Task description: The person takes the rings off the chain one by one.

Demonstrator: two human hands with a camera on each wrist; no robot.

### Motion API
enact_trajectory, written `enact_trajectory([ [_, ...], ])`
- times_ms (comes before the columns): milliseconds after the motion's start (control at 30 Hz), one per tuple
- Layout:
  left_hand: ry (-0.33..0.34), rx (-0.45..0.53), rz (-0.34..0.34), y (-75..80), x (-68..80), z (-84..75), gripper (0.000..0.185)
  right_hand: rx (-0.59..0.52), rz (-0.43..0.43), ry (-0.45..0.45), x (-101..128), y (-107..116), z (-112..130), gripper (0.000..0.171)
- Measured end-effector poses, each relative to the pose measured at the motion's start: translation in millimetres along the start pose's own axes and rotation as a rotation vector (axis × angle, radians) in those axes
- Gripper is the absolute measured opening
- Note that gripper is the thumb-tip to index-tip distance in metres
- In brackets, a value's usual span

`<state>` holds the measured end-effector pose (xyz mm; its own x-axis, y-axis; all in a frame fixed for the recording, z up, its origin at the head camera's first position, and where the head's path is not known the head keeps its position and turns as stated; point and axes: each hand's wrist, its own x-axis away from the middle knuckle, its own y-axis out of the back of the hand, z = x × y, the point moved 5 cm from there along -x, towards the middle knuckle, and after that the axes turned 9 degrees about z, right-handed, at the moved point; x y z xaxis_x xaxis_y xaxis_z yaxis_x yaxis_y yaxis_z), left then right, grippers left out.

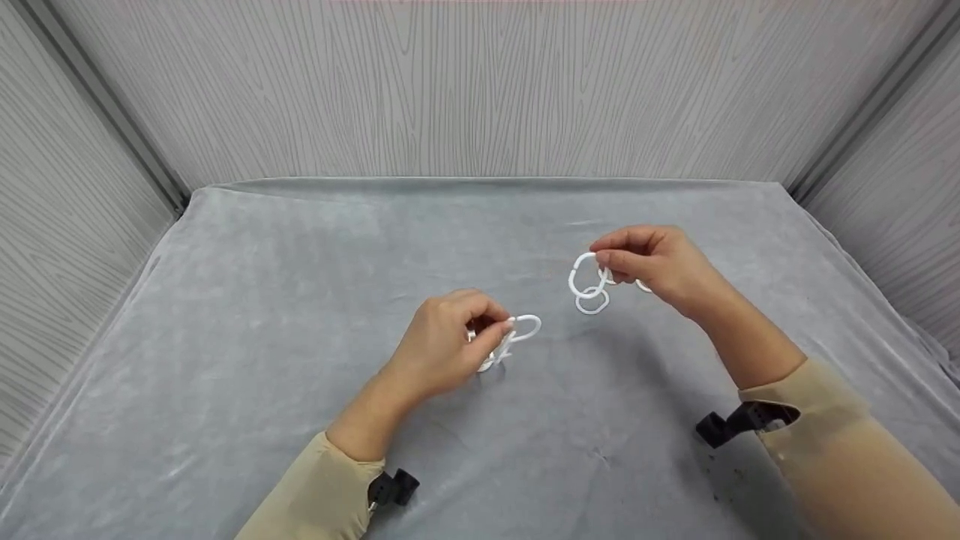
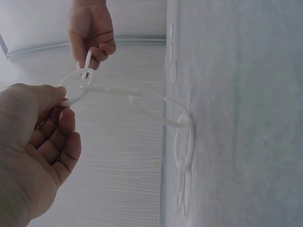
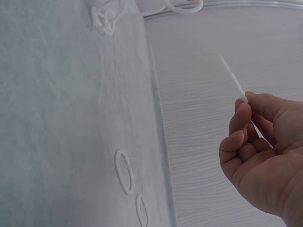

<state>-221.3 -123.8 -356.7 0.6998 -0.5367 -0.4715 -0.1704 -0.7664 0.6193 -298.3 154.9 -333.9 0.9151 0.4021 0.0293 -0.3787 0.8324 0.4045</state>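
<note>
My left hand (image 1: 451,341) pinches a white plastic ring (image 1: 538,324) between thumb and forefinger. Below it hang more white rings linked into a chain (image 2: 191,130), whose lower part reaches the cloth. To the right and a little farther off, my right hand (image 1: 656,266) pinches a single white ring (image 1: 571,282) that has a small gap in its rim. This ring appears edge-on in the right wrist view, its tip pointing away from the fingers. The two held rings are apart in the head view.
Loose white rings lie on the grey cloth (image 1: 300,285) under and behind my right hand; one ring (image 1: 592,313) shows below the held one, others are partly hidden. Pale wood-grain panels (image 1: 465,90) stand at the back and sides.
</note>
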Motion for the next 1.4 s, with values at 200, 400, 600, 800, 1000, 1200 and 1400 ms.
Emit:
enact_trajectory([
  [200,-0.005,0.000,-0.003,2.3,-1.1,-3.2,0.006,-0.082,-0.109,0.009,-10.8,7.4,-16.3,0.017],
  [400,-0.008,0.013,-0.002,2.4,0.6,-3.3,0.006,-0.096,-0.166,-0.001,-31.1,11.1,-38.0,0.029],
  [600,0.002,0.021,-0.009,4.1,3.9,-1.7,0.007,-0.037,-0.180,-0.004,-58.0,9.8,-56.6,0.029],
  [800,0.010,0.025,-0.014,6.4,6.9,0.2,0.007,0.038,-0.171,-0.022,-80.2,4.0,-66.3,0.027],
  [1000,0.011,0.017,-0.014,7.6,7.1,-0.3,0.007,0.089,-0.155,-0.042,-95.3,1.6,-72.0,0.023],
  [1200,-0.011,0.007,-0.022,7.7,4.6,-1.2,0.008,0.121,-0.138,-0.050,-103.2,3.1,-76.4,0.022],
  [1400,-0.017,0.001,-0.016,7.1,3.9,-2.5,0.008,0.140,-0.146,-0.039,-104.2,5.8,-82.3,0.021],
])
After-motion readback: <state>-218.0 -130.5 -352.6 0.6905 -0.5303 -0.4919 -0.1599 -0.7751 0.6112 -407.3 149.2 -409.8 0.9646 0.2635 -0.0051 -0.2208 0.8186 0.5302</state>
